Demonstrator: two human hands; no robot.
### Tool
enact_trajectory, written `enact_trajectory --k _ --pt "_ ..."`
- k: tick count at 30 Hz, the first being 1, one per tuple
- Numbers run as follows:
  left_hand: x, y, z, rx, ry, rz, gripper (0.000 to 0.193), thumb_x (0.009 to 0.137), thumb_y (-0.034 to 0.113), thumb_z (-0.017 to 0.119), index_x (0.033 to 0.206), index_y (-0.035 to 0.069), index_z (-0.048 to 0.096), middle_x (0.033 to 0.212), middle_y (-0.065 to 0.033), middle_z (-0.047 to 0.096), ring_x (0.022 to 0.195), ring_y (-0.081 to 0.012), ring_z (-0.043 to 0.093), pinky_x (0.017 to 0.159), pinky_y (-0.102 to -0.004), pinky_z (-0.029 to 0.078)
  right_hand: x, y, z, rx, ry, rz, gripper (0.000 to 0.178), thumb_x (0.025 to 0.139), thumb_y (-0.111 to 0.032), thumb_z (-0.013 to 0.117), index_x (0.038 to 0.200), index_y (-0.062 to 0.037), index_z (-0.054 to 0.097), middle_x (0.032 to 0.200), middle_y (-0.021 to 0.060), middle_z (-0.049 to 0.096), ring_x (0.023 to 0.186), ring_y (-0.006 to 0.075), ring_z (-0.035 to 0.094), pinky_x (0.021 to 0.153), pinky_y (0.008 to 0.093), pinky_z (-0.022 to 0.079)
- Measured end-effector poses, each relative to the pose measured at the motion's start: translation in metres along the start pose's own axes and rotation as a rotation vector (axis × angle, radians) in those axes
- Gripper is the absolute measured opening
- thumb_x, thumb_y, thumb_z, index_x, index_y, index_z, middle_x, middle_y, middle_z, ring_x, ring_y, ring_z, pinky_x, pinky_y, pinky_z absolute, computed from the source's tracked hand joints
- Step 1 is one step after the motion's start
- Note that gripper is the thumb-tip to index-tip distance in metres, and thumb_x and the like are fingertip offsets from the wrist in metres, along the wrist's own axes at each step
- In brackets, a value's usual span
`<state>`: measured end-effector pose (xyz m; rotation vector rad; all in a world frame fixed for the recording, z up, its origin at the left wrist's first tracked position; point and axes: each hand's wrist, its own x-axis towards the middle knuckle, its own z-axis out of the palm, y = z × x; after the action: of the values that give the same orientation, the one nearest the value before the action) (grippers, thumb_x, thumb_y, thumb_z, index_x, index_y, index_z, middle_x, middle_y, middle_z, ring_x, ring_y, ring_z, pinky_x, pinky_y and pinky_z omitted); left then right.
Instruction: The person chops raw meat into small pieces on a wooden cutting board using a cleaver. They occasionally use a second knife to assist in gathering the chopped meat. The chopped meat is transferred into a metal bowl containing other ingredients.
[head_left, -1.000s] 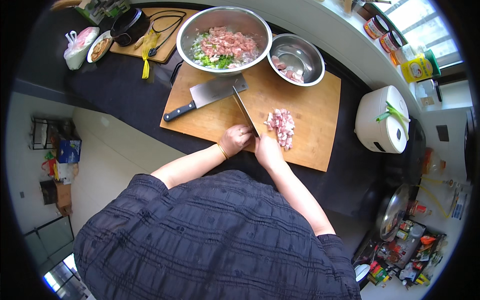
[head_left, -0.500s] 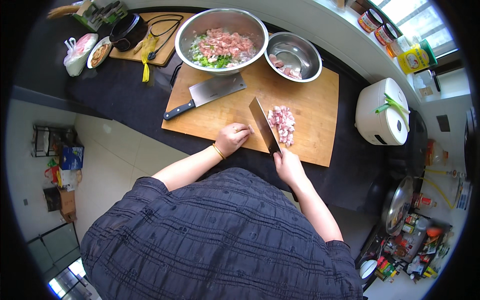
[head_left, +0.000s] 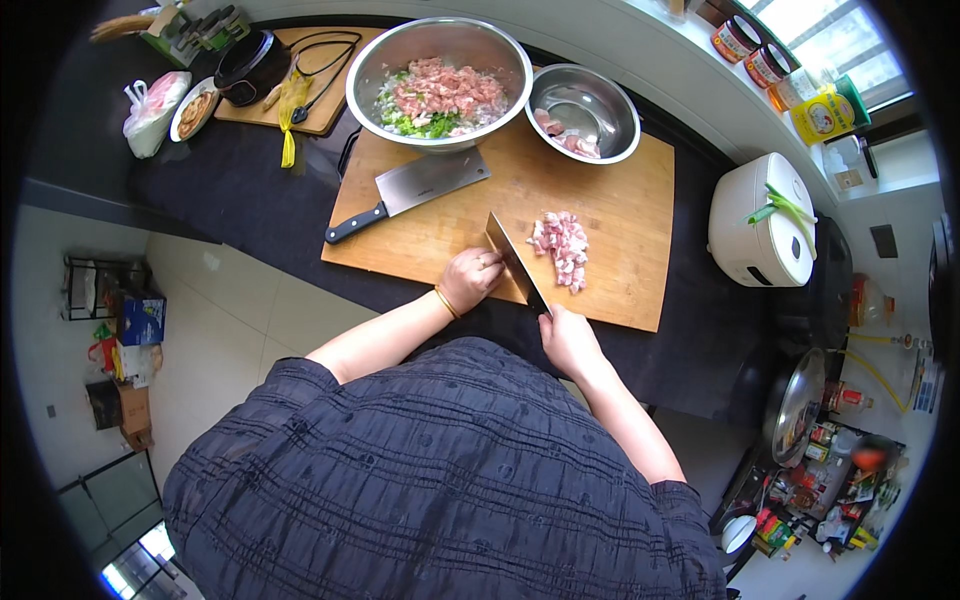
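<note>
My right hand is closed round the handle of a cleaver, its blade standing on edge over the wooden cutting board. Close against the left face of that blade, my left hand has its fingers curled and pressed together on a small piece of meat, now mostly hidden by fingers and blade. Diced pink-and-white meat lies heaped just right of the blade. A second cleaver with a black handle rests flat on the board's left part.
Behind the board stand a large steel bowl of minced meat and chopped greens and a smaller steel bowl with meat pieces. A white rice cooker topped with green onion is at right. A small board with a cord lies far left.
The cleaver in my right hand has shifted slightly left, up against my left fingers. My left hand has moved a little right, and the meat piece at its fingertips is now mostly hidden.
</note>
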<state>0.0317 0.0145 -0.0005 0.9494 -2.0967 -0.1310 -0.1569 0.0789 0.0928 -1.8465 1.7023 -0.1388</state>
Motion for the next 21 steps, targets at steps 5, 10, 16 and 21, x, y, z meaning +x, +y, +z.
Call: enact_trajectory --k 5,10,16,21 --pt "-0.001 -0.001 0.002 -0.006 -0.002 -0.014 0.014 0.064 0.010 0.067 0.075 0.005 0.060 0.084 -0.0064 0.061 0.074 -0.0233 0.058 0.065 -0.0321 0.048 0.005 -0.006 -0.001 -0.018 -0.014 0.009 0.021 0.083 -0.017 0.049 0.079 0.0033 0.053 0.068 0.0262 0.057 0.069 0.0412 0.058 0.066 0.0467 0.046" --pt "0.001 -0.001 0.002 -0.003 0.003 -0.025 0.013 0.063 0.010 0.067 0.073 0.005 0.059 0.083 -0.0066 0.061 0.073 -0.0232 0.058 0.063 -0.0321 0.048 0.023 -0.011 0.009 -0.029 0.026 -0.011 0.022 0.084 -0.017 0.047 0.079 0.0034 0.053 0.068 0.0269 0.057 0.069 0.0412 0.058 0.067 0.0471 0.047" --pt "0.000 -0.002 0.005 -0.005 0.023 -0.031 0.013 0.062 0.010 0.068 0.073 0.006 0.060 0.082 -0.0065 0.060 0.073 -0.0232 0.058 0.063 -0.0325 0.048 0.020 -0.009 0.008 -0.063 0.022 -0.009 0.023 0.084 -0.017 0.046 0.078 0.0033 0.053 0.068 0.0270 0.058 0.068 0.0414 0.058 0.066 0.0470 0.047" --pt "0.000 0.001 0.006 -0.015 0.049 -0.043 0.014 0.061 0.009 0.068 0.073 0.006 0.060 0.082 -0.0064 0.060 0.073 -0.0231 0.058 0.064 -0.0323 0.048 -0.009 0.005 -0.005 -0.053 -0.064 0.043 0.024 0.084 -0.019 0.047 0.079 0.0039 0.053 0.066 0.0269 0.057 0.068 0.0410 0.059 0.065 0.0476 0.047"
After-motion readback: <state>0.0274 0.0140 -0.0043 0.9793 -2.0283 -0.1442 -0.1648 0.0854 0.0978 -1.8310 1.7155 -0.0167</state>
